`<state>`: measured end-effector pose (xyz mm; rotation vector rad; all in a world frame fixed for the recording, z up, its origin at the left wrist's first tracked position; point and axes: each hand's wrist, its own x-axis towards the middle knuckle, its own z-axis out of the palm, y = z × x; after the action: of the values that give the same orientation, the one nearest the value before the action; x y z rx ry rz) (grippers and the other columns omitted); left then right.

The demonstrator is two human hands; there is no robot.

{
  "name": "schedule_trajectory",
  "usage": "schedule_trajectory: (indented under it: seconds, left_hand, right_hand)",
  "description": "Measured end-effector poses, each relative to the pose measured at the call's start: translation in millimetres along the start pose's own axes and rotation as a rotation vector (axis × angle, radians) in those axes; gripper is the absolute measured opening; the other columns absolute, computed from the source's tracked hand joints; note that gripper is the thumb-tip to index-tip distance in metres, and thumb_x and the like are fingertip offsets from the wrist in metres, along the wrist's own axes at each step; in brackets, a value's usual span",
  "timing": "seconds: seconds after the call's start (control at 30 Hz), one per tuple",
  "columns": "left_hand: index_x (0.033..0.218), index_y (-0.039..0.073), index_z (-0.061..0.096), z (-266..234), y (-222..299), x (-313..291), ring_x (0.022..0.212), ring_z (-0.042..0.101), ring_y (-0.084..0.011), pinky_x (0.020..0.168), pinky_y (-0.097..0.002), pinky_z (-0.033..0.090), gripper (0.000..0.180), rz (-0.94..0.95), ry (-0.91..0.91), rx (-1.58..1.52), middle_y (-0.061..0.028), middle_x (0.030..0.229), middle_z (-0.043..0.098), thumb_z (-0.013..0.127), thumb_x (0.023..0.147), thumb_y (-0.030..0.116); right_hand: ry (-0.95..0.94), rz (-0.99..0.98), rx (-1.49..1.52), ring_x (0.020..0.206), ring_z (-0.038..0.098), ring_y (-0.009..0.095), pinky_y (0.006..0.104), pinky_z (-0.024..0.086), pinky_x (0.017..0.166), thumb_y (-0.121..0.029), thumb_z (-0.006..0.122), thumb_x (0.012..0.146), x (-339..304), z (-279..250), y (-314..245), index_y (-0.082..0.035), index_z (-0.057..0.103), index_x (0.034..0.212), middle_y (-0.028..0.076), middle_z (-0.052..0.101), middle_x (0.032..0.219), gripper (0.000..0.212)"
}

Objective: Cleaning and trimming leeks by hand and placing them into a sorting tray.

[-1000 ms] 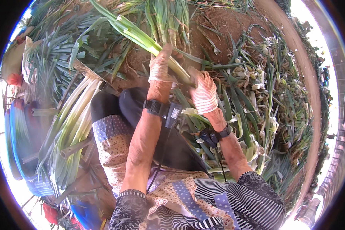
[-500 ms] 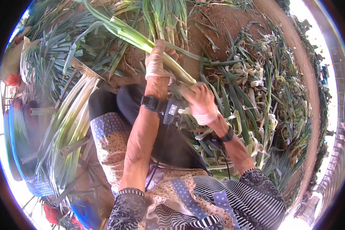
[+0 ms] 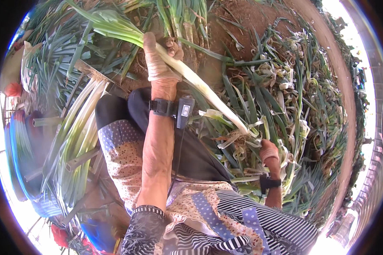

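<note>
My left hand [image 3: 159, 59], its fingers wrapped in pale tape, is closed round a leek [image 3: 204, 89] where the green leaves meet the white shaft. The leek slants from its leaves at upper left to its roots [image 3: 238, 137] at lower right. Just beyond the root end, my right hand [image 3: 269, 151] is closed low over the peelings. Loose leaf strips lie about its fingertips and hide what it grips, if anything.
A broad heap of leek peelings [image 3: 298, 97] covers the right side. On the left, trimmed leeks [image 3: 78, 131] lie across a metal-barred rack [image 3: 81, 160]. More leeks [image 3: 183, 19] lie ahead on brown soil [image 3: 251, 21]. A blue tub [image 3: 95, 233] stands at lower left.
My right hand has moved from the leek's shaft down and right past its root end. My left hand has shifted slightly left and away, still gripping the leek, whose white shaft now shows fully.
</note>
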<state>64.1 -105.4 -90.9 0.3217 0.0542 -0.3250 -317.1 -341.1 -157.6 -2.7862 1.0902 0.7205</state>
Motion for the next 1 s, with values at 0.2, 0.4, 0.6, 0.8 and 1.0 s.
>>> schedule_trajectory:
  seconds: [0.2,0.4,0.6,0.8,1.0]
  left_hand:
    - [0.092,0.007,0.060,1,-1,-7,0.059,0.049,-0.0133,0.051,-0.0257,0.040,0.061,-0.008,-0.156,0.001,-0.0069,0.076,0.055,0.074,0.065,0.061]
    - [0.104,0.002,0.051,3,-9,-1,0.072,0.056,-0.0253,0.067,-0.0398,0.054,0.075,0.065,-0.083,0.060,-0.0146,0.085,0.056,0.064,0.071,0.067]
    - [0.100,0.001,0.057,8,-12,-3,0.076,0.056,-0.0263,0.069,-0.0399,0.052,0.067,0.110,-0.042,0.137,-0.0171,0.083,0.057,0.059,0.078,0.064]
    - [0.098,0.000,0.054,9,-11,-2,0.065,0.051,-0.0206,0.062,-0.0336,0.050,0.071,0.116,-0.048,0.251,-0.0128,0.080,0.054,0.060,0.074,0.067]
    - [0.096,0.003,0.053,7,-2,6,0.053,0.042,-0.0146,0.051,-0.0275,0.038,0.069,0.082,0.081,0.163,-0.0079,0.069,0.049,0.059,0.073,0.068]
  right_hand:
    - [0.211,0.115,0.477,0.099,0.060,0.026,0.0385,0.048,0.087,-0.030,0.073,0.071,-4,-79,-66,-0.009,0.055,0.121,0.013,0.061,0.111,0.057]
    - [0.609,-0.793,0.628,0.088,0.061,0.023,0.0362,0.051,0.078,-0.018,0.082,0.061,20,-149,-200,-0.005,0.056,0.119,0.010,0.060,0.101,0.065]
    - [0.602,-0.888,0.570,0.096,0.059,0.032,0.0418,0.051,0.077,-0.009,0.075,0.062,54,-145,-246,-0.012,0.057,0.112,0.013,0.059,0.104,0.053]
    - [0.501,-0.908,0.682,0.089,0.060,0.030,0.0392,0.051,0.073,-0.004,0.072,0.062,61,-138,-245,-0.010,0.059,0.105,0.011,0.060,0.098,0.045]
    - [0.663,-1.267,1.066,0.081,0.059,0.022,0.0297,0.050,0.064,0.003,0.067,0.064,62,-137,-203,-0.005,0.062,0.089,0.013,0.058,0.097,0.026]
